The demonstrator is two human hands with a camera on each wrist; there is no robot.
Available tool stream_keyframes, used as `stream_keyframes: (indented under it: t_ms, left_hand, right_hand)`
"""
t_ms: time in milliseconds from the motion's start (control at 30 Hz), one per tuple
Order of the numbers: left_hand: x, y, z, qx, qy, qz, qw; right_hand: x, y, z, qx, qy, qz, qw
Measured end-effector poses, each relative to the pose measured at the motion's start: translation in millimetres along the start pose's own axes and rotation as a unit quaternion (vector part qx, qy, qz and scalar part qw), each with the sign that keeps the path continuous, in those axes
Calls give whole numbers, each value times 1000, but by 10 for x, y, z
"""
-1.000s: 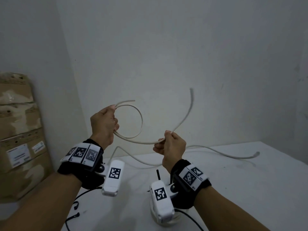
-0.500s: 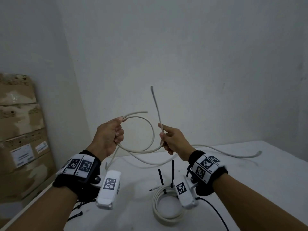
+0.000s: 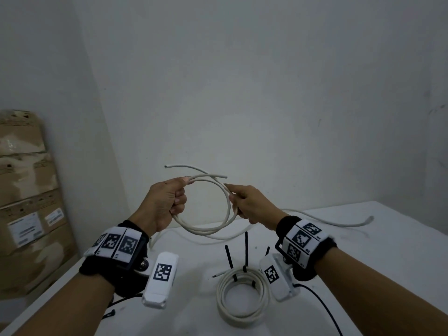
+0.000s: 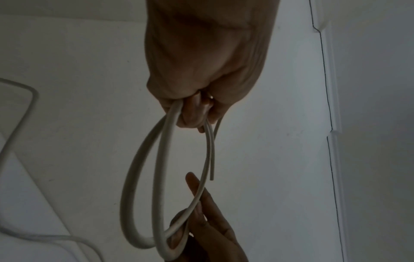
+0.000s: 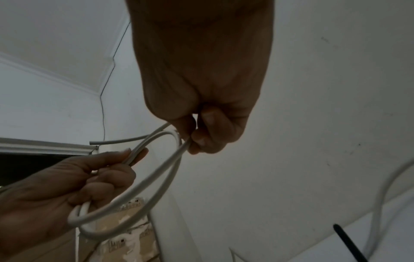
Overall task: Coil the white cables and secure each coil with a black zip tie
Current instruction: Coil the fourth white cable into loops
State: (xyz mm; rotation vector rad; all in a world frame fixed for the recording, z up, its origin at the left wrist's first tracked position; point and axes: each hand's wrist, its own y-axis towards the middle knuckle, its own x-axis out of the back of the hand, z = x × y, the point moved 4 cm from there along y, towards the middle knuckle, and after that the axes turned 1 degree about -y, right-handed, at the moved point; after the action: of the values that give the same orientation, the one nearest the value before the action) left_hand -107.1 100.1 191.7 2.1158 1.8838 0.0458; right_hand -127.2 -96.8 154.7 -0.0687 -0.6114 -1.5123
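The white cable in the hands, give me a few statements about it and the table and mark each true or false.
1. Both hands hold the white cable up in the air as a loop. True: the left hand grips one side, the right hand pinches the other.
2. A black zip tie already binds that loop. False: no tie shows on it.
3. A finished coil lies on the table with black zip ties sticking up from it. True.
4. The cardboard boxes stand to the right of the table. False: they are stacked at the left.
5. Another loose cable lies on the table farther back. True.
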Motion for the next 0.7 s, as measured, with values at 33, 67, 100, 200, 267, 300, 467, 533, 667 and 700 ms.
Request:
stream_keyframes:
  t_ms: [33, 67, 100, 200, 267, 300, 467, 533, 667, 700]
  left_hand:
    - [-7, 1, -3, 0, 0, -3, 1000]
    - [-10, 5, -4, -1, 0, -6, 1000]
    - [-16, 5, -6, 0, 0, -9, 1000]
    - [-31, 5, -11, 2, 0, -15, 1000]
    - [-37, 0, -14, 5, 1, -17, 1000]
    - [-41, -5, -12, 9, 1, -15, 1000]
    - [-61, -27, 27, 40, -29, 9, 999]
    - [-66, -29, 40, 50, -41, 12, 998]
    - [-54, -29, 42, 48, -54, 8, 997]
    - [-52, -41, 46, 49, -68, 14, 996]
  right_hand:
    - [-4, -13, -2, -1, 24, 7, 1000]
    - [-7, -29, 2, 0, 46, 12, 999]
    - [-11, -44, 8, 3, 65, 14, 998]
    - [-27, -75, 11, 21, 114, 4, 993]
    - [-60, -101, 16, 33, 131, -4, 991]
    - [-79, -111, 19, 37, 131, -7, 991]
    - [-130, -109, 17, 42, 61, -16, 997]
    - [-131, -112, 6, 35, 76, -7, 996]
    - [-134, -144, 20, 28, 67, 11, 997]
    - [-134, -147, 23, 29, 55, 11, 998]
